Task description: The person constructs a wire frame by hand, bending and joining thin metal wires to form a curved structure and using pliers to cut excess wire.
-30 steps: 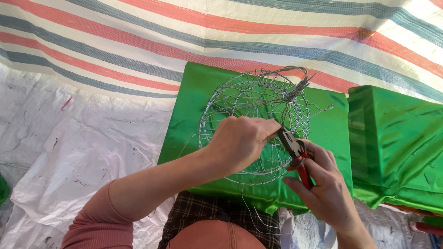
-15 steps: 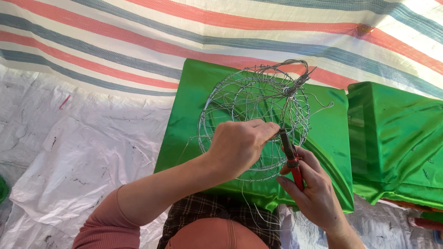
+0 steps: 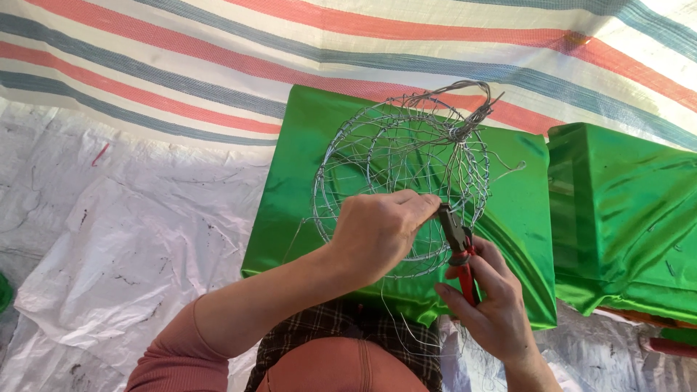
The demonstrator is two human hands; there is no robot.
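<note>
A round wire frame (image 3: 396,156), woven from thin grey wire into a ball-like cage, rests on a green satin-covered block (image 3: 305,189). My left hand (image 3: 377,232) pinches the wire at the near side of the frame, fingers closed on a strand. My right hand (image 3: 494,305) grips red-handled pliers (image 3: 459,243), whose dark jaws meet the wire right at my left fingertips. A bundle of loose wire ends sticks out at the frame's far right top (image 3: 472,109).
A second green satin-covered block (image 3: 624,218) sits to the right. A striped red, blue and white tarp (image 3: 218,65) hangs behind. White plastic sheeting (image 3: 123,239) covers the ground at left. Loose wire strands trail near my lap.
The view has shifted slightly, so the frame sits lower in it. The pliers have swung more upright, with their jaws now against the wire at my left fingertips.
</note>
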